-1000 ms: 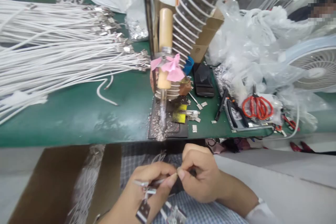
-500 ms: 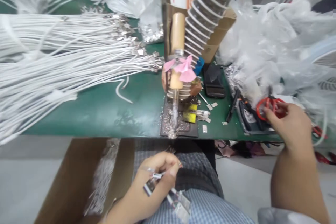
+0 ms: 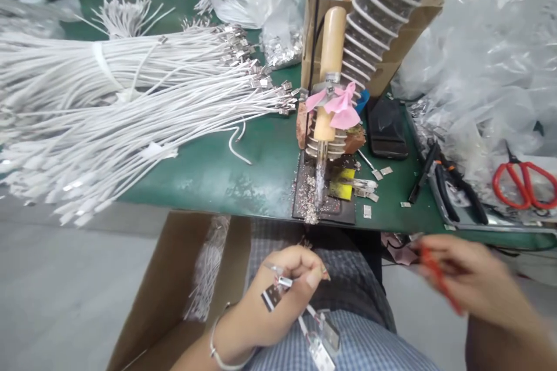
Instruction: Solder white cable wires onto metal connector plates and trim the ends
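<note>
Connectors (image 3: 321, 356), flat and metal, hang on short white cables (image 3: 303, 327) over the checkered cloth (image 3: 369, 342) on the person's lap; whether they touch it is hard to tell. The left hand (image 3: 290, 307) has these cables gathered in its curl, thumb and forefinger pressed narrowly together, and thin wire tips (image 3: 325, 273), some reddish, poke out past them. That pinch seems best kept close behind the tips, so they stand firm and apart. To the side, the right hand (image 3: 483, 278) is curled around a red-handled tool (image 3: 439, 281), too blurred to name as scissors or nippers or to show whether its blades are parted. It would be wise to bring it in slowly, fingertips behind the blades, and let the hanging connectors rest so nothing tugs the fine wires. Beyond, at the edge of the green workbench (image 3: 195, 179), a wooden-handled soldering iron (image 3: 324, 122) points down at a crumb-strewn dark pad (image 3: 348, 208); both forearms ought to pass well clear of it. Off to its right lie black-handled pliers (image 3: 444, 191) and red-handled scissors (image 3: 525, 179). Farther back, bundled white cables (image 3: 187, 122) spread across the left, and a spiral-ribbed hose (image 3: 383, 23) rises behind the iron.
</note>
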### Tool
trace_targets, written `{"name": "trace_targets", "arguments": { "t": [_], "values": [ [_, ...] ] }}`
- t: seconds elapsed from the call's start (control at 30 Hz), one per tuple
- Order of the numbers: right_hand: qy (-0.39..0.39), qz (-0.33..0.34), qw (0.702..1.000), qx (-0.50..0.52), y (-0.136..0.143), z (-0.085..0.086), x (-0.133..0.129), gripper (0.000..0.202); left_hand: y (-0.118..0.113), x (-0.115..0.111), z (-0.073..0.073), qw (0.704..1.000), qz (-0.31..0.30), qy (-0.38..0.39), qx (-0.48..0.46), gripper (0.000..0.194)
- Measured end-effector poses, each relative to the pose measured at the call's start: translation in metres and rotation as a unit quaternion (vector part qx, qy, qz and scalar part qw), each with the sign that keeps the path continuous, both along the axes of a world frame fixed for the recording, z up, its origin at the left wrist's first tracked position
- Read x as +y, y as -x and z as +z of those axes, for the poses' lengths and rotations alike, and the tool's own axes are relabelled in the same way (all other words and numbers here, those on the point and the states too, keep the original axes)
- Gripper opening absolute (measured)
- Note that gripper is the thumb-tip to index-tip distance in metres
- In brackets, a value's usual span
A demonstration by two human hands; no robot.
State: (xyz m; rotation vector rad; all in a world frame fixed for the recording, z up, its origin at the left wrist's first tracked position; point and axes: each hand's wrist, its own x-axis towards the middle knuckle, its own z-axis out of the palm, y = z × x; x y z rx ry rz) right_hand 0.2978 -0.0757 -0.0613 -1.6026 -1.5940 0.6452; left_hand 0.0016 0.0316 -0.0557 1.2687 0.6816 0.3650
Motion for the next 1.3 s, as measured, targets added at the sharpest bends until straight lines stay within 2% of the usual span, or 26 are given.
{"name": "trace_targets", "arguments": {
  "t": [0.03, 0.07, 0.13, 0.3, 0.5, 0.67, 0.87, 1.1, 1.2, 1.3],
  "values": [
    [0.018, 0.108, 0.994, -0.016, 0.018, -0.002, 0.002, 0.008, 0.000, 0.000, 0.001, 1.000, 0.003, -0.010, 0.004, 0.032],
    [0.020, 0.149, 0.988, -0.035, 0.033, -0.005, 0.006, 0.008, 0.001, 0.000, 0.003, 1.000, 0.009, -0.015, 0.010, 0.033],
    [0.010, 0.182, 0.983, -0.029, 0.058, -0.011, 0.012, 0.008, 0.002, 0.000, 0.006, 0.999, 0.026, -0.006, 0.017, 0.034],
    [-0.037, 0.171, 0.985, -0.003, 0.081, -0.025, 0.020, 0.006, 0.008, -0.004, 0.005, 0.999, 0.048, 0.020, 0.014, 0.035],
    [-0.032, 0.196, 0.980, -0.004, 0.084, -0.028, 0.020, 0.005, 0.017, -0.008, -0.004, 0.998, 0.061, 0.032, 0.009, 0.033],
    [-0.048, 0.201, 0.978, -0.012, 0.084, -0.027, 0.022, 0.003, 0.019, -0.006, -0.004, 0.998, 0.056, 0.029, 0.016, 0.033],
    [-0.053, 0.214, 0.975, -0.019, 0.086, -0.029, 0.025, 0.013, 0.021, -0.008, -0.009, 0.997, 0.066, 0.032, 0.003, 0.030],
    [-0.068, 0.151, 0.986, 0.022, 0.110, -0.042, 0.022, 0.014, 0.014, -0.015, -0.015, 0.973, 0.098, 0.155, -0.137, 0.023],
    [-0.061, 0.133, 0.987, 0.068, 0.124, -0.046, 0.021, 0.013, 0.010, -0.017, -0.016, 0.960, 0.132, 0.125, -0.212, 0.015],
    [-0.011, 0.146, 0.973, 0.180, 0.136, -0.048, 0.020, 0.013, 0.006, -0.018, -0.017, 0.954, 0.172, 0.081, -0.232, 0.016]
  ]
}}
